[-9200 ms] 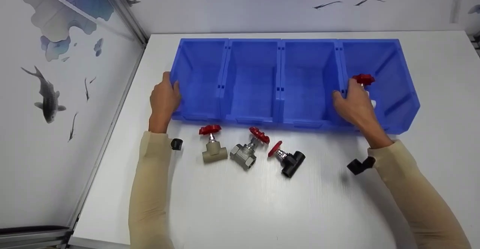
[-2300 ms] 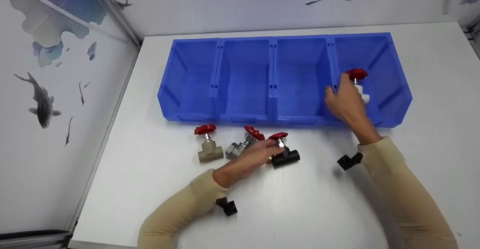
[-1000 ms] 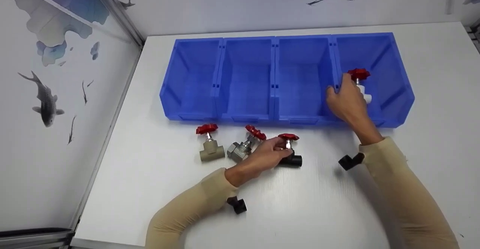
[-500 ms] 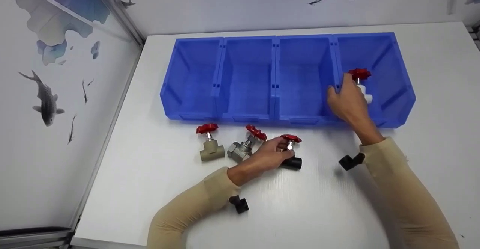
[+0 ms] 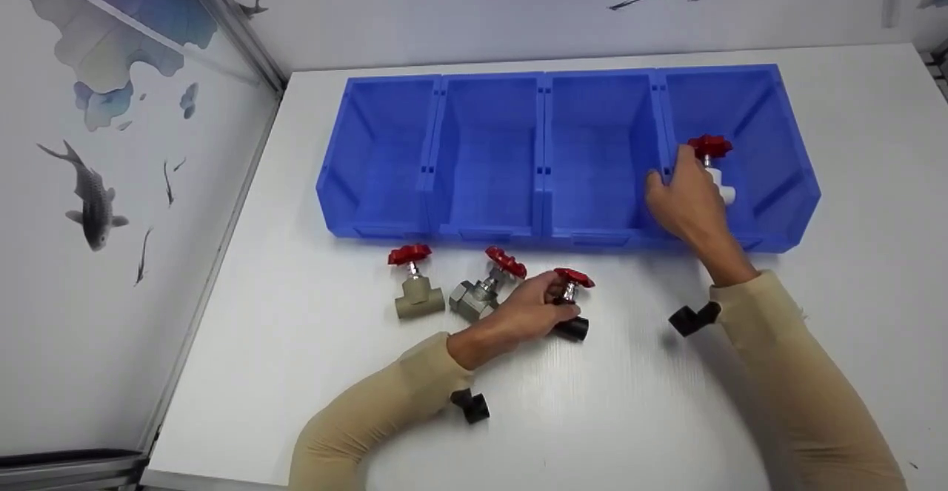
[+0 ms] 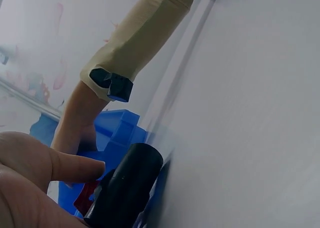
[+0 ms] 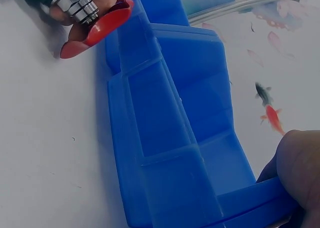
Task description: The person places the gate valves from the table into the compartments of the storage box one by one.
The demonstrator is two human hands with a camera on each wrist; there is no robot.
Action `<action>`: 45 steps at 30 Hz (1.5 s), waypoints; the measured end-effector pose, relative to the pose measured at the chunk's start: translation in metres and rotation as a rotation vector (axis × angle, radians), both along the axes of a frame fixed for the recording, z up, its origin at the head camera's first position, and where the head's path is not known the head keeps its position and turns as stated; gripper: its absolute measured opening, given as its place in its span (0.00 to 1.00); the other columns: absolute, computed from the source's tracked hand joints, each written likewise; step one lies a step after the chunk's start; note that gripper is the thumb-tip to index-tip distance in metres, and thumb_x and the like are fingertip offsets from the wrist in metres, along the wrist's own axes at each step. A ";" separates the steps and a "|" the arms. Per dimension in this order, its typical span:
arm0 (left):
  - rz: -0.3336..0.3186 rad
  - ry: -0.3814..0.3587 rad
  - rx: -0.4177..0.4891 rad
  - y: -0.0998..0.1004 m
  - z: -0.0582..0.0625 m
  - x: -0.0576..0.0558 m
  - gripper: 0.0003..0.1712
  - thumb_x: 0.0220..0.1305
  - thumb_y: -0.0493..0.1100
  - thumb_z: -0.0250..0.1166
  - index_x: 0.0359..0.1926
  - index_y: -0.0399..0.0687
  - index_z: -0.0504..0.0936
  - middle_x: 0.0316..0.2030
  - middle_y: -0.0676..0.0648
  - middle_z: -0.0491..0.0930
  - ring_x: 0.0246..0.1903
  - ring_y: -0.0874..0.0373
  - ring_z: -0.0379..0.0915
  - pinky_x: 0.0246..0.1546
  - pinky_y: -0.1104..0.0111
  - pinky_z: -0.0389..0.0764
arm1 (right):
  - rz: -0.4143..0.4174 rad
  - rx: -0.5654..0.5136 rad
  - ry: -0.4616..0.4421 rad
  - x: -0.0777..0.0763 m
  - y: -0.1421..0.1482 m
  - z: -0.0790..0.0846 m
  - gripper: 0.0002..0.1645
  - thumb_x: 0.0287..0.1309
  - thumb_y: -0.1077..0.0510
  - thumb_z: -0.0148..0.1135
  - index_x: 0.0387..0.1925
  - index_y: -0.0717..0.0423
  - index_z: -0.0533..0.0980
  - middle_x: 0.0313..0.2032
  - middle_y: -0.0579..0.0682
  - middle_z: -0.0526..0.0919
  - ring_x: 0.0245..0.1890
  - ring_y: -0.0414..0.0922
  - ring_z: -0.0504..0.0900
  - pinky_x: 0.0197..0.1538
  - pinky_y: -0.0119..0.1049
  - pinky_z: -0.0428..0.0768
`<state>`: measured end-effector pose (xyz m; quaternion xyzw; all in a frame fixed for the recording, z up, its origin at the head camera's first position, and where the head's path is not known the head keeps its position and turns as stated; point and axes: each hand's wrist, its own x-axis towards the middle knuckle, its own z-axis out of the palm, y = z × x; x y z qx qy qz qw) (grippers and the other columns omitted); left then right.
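My left hand (image 5: pixel 527 312) pinches a black tee-shaped valve (image 5: pixel 572 328) with a red handwheel, near the table's middle. In the left wrist view the valve's black pipe body (image 6: pixel 132 180) lies beside my thumb; in the right wrist view the red handwheel (image 7: pixel 107 25) and metal stem show. My right hand (image 5: pixel 689 198) grips the wall between the two rightmost compartments of a row of blue bins (image 5: pixel 598 238). Beside those fingers, a white valve (image 5: pixel 726 193) with a red handwheel stands in the rightmost bin, partly hidden by the hand.
A beige valve (image 5: pixel 420 298) and a grey metal valve (image 5: pixel 474 298), both with red handwheels, lie on the white table (image 5: pixel 607 417) left of the black one. The metal valve is partly behind my left hand. A printed wall panel (image 5: pixel 474 17) rises behind the bins.
My left hand has left the bins' left end and taken the black valve, whose handwheel now points up rather than left. In the last half second the valve turned slightly. My right hand keeps its grip.
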<state>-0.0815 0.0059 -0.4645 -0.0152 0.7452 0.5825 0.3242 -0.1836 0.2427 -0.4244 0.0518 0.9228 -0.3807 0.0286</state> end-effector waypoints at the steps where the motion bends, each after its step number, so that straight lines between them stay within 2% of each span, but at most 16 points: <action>1: 0.002 -0.004 -0.005 0.000 0.000 0.000 0.15 0.65 0.36 0.64 0.53 0.43 0.76 0.44 0.45 0.78 0.43 0.52 0.78 0.48 0.62 0.80 | 0.000 -0.002 -0.004 0.000 0.000 0.000 0.36 0.71 0.49 0.44 0.69 0.69 0.54 0.59 0.73 0.71 0.55 0.67 0.74 0.56 0.66 0.71; 8: 0.009 0.004 -0.001 -0.001 0.000 0.002 0.15 0.64 0.35 0.64 0.52 0.44 0.76 0.45 0.44 0.78 0.44 0.51 0.78 0.48 0.61 0.80 | 0.001 -0.005 -0.013 -0.001 0.000 -0.001 0.35 0.72 0.49 0.44 0.69 0.68 0.54 0.59 0.72 0.70 0.55 0.66 0.74 0.55 0.66 0.71; 17: -0.029 0.071 -0.031 -0.003 0.000 0.004 0.15 0.65 0.34 0.64 0.52 0.45 0.76 0.48 0.44 0.78 0.49 0.51 0.76 0.55 0.58 0.76 | 0.000 0.015 0.007 -0.001 0.000 -0.001 0.34 0.71 0.49 0.44 0.68 0.69 0.55 0.58 0.72 0.71 0.54 0.67 0.73 0.54 0.66 0.71; 24: -0.022 0.047 -0.026 -0.004 0.001 0.002 0.15 0.66 0.34 0.63 0.52 0.45 0.75 0.51 0.43 0.77 0.49 0.50 0.76 0.54 0.58 0.77 | -0.001 0.009 0.005 -0.001 0.000 -0.002 0.35 0.71 0.49 0.43 0.69 0.69 0.54 0.60 0.73 0.70 0.57 0.67 0.72 0.57 0.66 0.70; 28: -0.017 0.043 -0.040 -0.005 0.003 0.002 0.14 0.66 0.35 0.63 0.52 0.46 0.75 0.49 0.44 0.77 0.48 0.51 0.77 0.54 0.58 0.78 | -0.003 0.004 -0.002 -0.001 0.000 -0.001 0.36 0.71 0.48 0.44 0.70 0.68 0.54 0.61 0.73 0.69 0.58 0.68 0.72 0.58 0.67 0.69; 38: -0.005 0.054 -0.055 -0.007 0.006 0.001 0.14 0.67 0.38 0.63 0.53 0.48 0.75 0.49 0.45 0.79 0.48 0.51 0.77 0.56 0.57 0.75 | -0.010 0.000 -0.010 -0.001 0.000 -0.001 0.36 0.71 0.49 0.44 0.70 0.68 0.53 0.61 0.73 0.69 0.58 0.68 0.72 0.57 0.67 0.70; 45: -0.011 0.048 -0.042 -0.008 0.006 0.000 0.14 0.67 0.39 0.63 0.53 0.48 0.75 0.47 0.46 0.80 0.45 0.53 0.78 0.52 0.58 0.77 | -0.008 0.001 0.002 0.000 0.000 -0.001 0.36 0.71 0.49 0.44 0.70 0.68 0.53 0.61 0.72 0.70 0.58 0.68 0.73 0.57 0.67 0.70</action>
